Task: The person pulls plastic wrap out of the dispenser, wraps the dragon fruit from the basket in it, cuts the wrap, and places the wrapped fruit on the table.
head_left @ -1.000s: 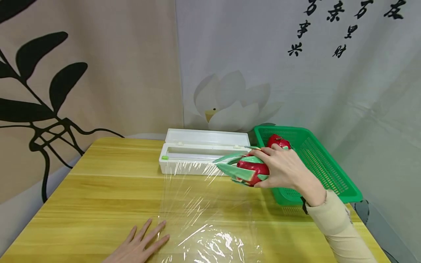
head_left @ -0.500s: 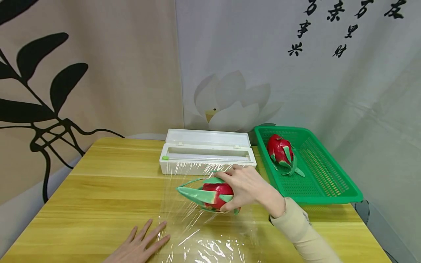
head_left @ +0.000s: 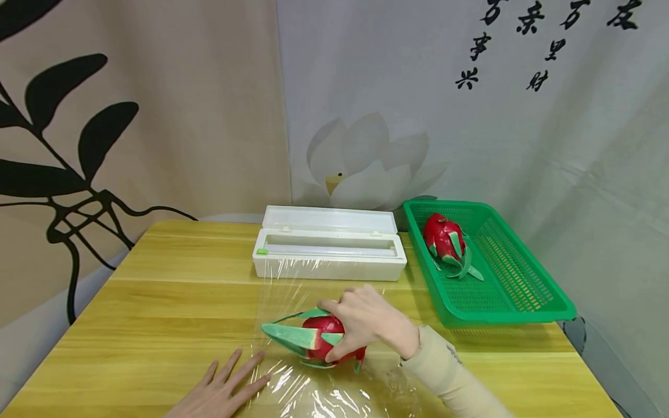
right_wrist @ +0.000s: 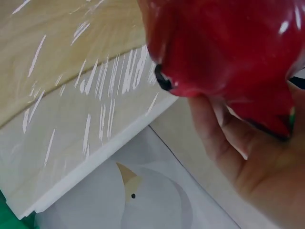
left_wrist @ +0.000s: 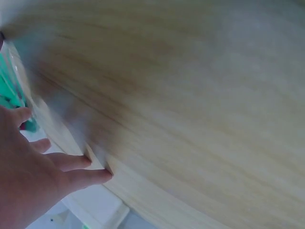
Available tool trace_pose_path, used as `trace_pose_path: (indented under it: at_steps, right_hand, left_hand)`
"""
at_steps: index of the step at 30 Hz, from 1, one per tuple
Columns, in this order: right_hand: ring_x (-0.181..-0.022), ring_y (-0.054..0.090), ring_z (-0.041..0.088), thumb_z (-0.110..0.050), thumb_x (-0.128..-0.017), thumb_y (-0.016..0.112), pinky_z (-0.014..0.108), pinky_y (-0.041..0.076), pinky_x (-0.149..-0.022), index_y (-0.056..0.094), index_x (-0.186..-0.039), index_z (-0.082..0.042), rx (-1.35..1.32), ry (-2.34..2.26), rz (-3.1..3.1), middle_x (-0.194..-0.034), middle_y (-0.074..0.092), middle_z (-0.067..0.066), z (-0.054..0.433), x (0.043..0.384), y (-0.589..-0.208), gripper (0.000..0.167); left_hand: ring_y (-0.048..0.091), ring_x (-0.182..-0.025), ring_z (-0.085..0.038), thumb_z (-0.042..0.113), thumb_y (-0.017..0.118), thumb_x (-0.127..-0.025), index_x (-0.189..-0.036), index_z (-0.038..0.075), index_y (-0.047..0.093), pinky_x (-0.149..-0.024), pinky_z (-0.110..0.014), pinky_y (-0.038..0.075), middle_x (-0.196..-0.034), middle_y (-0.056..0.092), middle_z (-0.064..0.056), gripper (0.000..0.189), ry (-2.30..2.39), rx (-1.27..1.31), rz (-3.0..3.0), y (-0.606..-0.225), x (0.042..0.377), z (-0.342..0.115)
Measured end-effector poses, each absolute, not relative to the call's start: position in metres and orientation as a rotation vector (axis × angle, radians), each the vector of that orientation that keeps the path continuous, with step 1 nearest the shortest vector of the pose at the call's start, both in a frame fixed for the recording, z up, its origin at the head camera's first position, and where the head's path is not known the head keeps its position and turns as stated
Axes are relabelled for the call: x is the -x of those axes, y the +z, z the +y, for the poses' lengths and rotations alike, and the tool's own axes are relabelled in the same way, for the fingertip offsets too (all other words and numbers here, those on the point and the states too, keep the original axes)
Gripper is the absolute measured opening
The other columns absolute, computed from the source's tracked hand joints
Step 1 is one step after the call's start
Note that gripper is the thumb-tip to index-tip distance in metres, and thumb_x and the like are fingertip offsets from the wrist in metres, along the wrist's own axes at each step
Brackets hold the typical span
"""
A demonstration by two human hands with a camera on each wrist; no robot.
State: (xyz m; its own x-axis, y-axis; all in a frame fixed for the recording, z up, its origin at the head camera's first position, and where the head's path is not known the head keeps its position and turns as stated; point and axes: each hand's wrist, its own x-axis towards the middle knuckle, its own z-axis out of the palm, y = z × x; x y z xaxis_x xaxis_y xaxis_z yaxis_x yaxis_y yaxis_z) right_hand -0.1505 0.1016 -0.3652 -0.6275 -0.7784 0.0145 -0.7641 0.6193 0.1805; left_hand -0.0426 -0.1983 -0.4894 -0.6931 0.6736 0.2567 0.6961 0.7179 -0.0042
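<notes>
My right hand point(head_left: 366, 322) grips a red dragon fruit point(head_left: 325, 334) with long green scales, over a sheet of cling film point(head_left: 298, 395) drawn out across the table. In the right wrist view, fingers curl round the fruit's red skin point(right_wrist: 224, 52). With fingers spread, my left hand point(head_left: 222, 386) rests flat at the left edge of the film. The left wrist view has this hand point(left_wrist: 43, 176) with its fingertips on the wood. From a white cling film box point(head_left: 329, 267) with its lid raised, the film runs toward me. Whether the fruit touches the film is unclear.
A green plastic basket point(head_left: 507, 318) stands at the right of the table, holding a second dragon fruit point(head_left: 444, 237). The wooden table point(head_left: 130, 325) extends to the left. Behind it hangs a printed cloth point(head_left: 366, 69).
My right hand has carried the dragon fruit from beside the basket, leftward and toward me, down over the cling film. The left hand has stayed in place.
</notes>
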Motion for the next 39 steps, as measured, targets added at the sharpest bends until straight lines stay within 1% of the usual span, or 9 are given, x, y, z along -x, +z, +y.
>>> trace_pose_path:
  at_steps: [3,7,13,16,19,23,26,28,39]
  right_hand:
    - [-0.053,0.041,0.006,-0.077,-0.06,0.067,0.02,0.026,-0.041,0.059,-0.107,-0.027,-1.293,-0.278,-2.757,-0.053,0.048,-0.012,0.1,0.15,-0.369,0.069]
    - [-0.054,0.042,0.008,-0.08,-0.058,0.066,0.022,0.026,-0.041,0.059,-0.118,-0.029,-1.232,-0.343,-2.786,-0.053,0.048,-0.01,0.098,0.147,-0.369,0.079]
    - [-0.064,0.051,0.014,-0.087,-0.057,0.06,0.023,0.027,-0.046,0.051,-0.135,-0.034,-1.159,-0.427,-2.801,-0.084,0.066,-0.005,0.094,0.133,-0.369,0.095]
    - [-0.07,0.054,0.016,-0.086,-0.057,0.06,0.022,0.025,-0.047,0.047,-0.138,-0.034,-1.154,-0.387,-2.804,-0.108,0.066,-0.005,0.097,0.128,-0.37,0.097]
    - [-0.081,0.06,0.017,-0.081,-0.062,0.063,0.02,0.025,-0.047,0.047,-0.139,-0.033,-1.178,-0.26,-2.809,-0.122,0.062,-0.004,0.105,0.127,-0.371,0.092]
    - [-0.098,0.062,0.016,-0.068,-0.071,0.067,0.02,0.039,-0.052,0.05,-0.137,-0.028,-1.265,-0.033,-2.752,-0.126,0.061,-0.003,0.122,0.126,-0.373,0.079]
    - [-0.105,0.061,0.015,-0.056,-0.077,0.071,0.023,0.052,-0.068,0.055,-0.132,-0.023,-1.354,0.125,-2.628,-0.125,0.061,-0.002,0.139,0.124,-0.379,0.066]
    - [-0.109,0.06,0.016,-0.046,-0.077,0.075,0.027,0.056,-0.078,0.058,-0.127,-0.02,-1.401,0.233,-2.533,-0.127,0.061,0.0,0.15,0.123,-0.386,0.059]
    - [-0.1,0.061,0.016,-0.006,-0.076,0.076,0.029,0.055,-0.084,0.065,-0.112,-0.01,-1.557,1.099,-2.386,-0.109,0.065,0.007,0.211,0.11,-0.42,0.037]
  left_hand:
    - [0.013,-0.146,-0.033,0.069,0.051,-0.083,-0.143,0.03,0.041,-0.075,-0.059,0.052,-0.154,0.029,-0.001,0.072,-0.142,1.089,-2.707,-0.489,0.042,-0.198]
    - [-0.03,-0.14,-0.008,0.069,0.052,-0.082,-0.141,0.027,0.044,-0.073,-0.057,0.053,-0.153,0.03,-0.002,0.073,-0.113,1.095,-2.659,-0.49,0.042,-0.198]
    - [-0.026,-0.144,-0.013,0.072,0.049,-0.082,-0.14,0.026,0.046,-0.081,-0.06,0.051,-0.158,0.023,-0.001,0.074,-0.056,1.093,-2.547,-0.493,0.045,-0.198]
    - [-0.015,-0.149,-0.02,0.075,0.042,-0.083,-0.136,0.025,0.05,-0.115,-0.061,0.022,-0.155,0.031,-0.006,0.073,0.01,1.092,-2.42,-0.496,0.047,-0.198]
    - [0.003,-0.149,-0.024,0.075,0.036,-0.085,-0.129,0.022,0.056,-0.119,-0.037,-0.017,-0.145,0.044,-0.009,0.071,0.043,1.11,-2.322,-0.495,0.051,-0.196]
    - [0.034,-0.13,-0.024,0.074,0.035,-0.087,-0.123,0.02,0.059,-0.122,-0.037,0.015,-0.131,0.053,-0.008,0.069,0.037,1.148,-2.279,-0.49,0.054,-0.194]
    - [0.047,-0.109,-0.019,0.07,0.041,-0.087,-0.119,0.023,0.061,-0.094,-0.028,0.047,-0.124,0.055,-0.005,0.06,-0.037,1.206,-2.262,-0.486,0.055,-0.193]
    - [0.05,-0.102,-0.013,0.063,0.049,-0.088,-0.113,0.027,0.062,-0.073,-0.022,0.049,-0.117,0.056,0.0,0.047,-0.132,1.288,-2.24,-0.484,0.056,-0.192]
    - [0.047,-0.084,0.002,0.021,0.074,-0.074,-0.086,0.024,0.068,-0.076,0.001,0.035,-0.088,0.057,0.013,0.014,-0.749,1.66,-2.16,-0.488,0.068,-0.195]
